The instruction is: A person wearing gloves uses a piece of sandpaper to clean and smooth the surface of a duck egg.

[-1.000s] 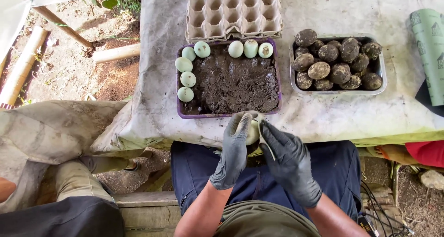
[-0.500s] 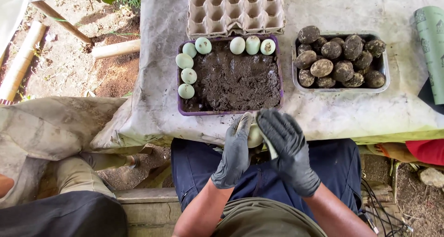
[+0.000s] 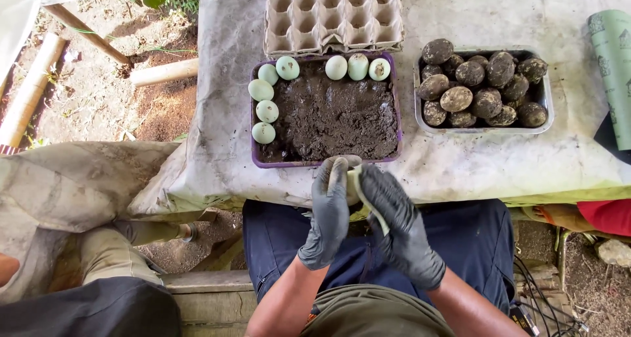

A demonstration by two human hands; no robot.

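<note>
Together, our two black-gloved hands meet just below the near edge of the table, over our lap: the left hand (image 3: 328,212) and the right hand (image 3: 401,228) are cupped around a pale egg (image 3: 355,179), both closed on it, palms facing each other. Only a sliver of shell shows between the gloves, so we cannot tell which way the egg's long axis runs. A pale strip (image 3: 376,217) lies against our right palm; we cannot make out what it is. Straight ahead of the hands, almost touching the left fingertips, sits the purple tray (image 3: 394,100) of dark mud, its long side running left to right; seven pale blue-green eggs (image 3: 266,111) line its left and far edges. The left hand is the nearer one to that tray. Beyond it lies a grey cardboard egg carton (image 3: 332,15), its cups empty. To the right, well apart from our hands, a metal tray (image 3: 549,110) holds mud-coated eggs (image 3: 455,98) heaped together. At the far right edge lies a green printed roll (image 3: 614,74), lengthwise away from us. A grey sheet (image 3: 217,146) covers the table.
</note>
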